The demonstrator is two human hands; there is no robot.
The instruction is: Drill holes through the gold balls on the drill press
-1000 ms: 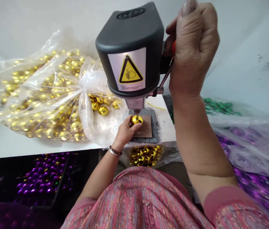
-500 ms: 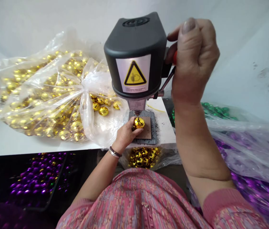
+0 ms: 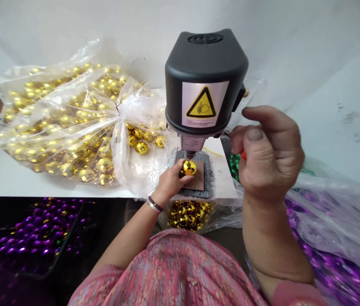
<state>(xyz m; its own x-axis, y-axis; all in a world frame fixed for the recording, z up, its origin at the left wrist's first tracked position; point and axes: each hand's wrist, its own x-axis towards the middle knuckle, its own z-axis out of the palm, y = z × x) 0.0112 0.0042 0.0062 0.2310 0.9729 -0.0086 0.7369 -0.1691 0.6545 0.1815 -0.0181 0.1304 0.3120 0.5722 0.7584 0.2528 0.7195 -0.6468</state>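
A black drill press with a yellow warning label stands in front of me. Under its chuck, my left hand grips a shiny gold faceted ball between thumb and fingers, over a brown board on the grey base. The drill bit comes down to the ball's top; whether it has entered the ball I cannot tell. My right hand is curled around the red-knobbed feed lever at the machine's right side.
A large clear bag of gold balls lies on the white table at left, with loose gold balls by its mouth. More gold balls sit below the table edge. Purple balls are lower left; purple bags lie right.
My right hand has come down with the lever from beside the machine's head. My left hand still holds the gold ball under the chuck. The view has shifted slightly.
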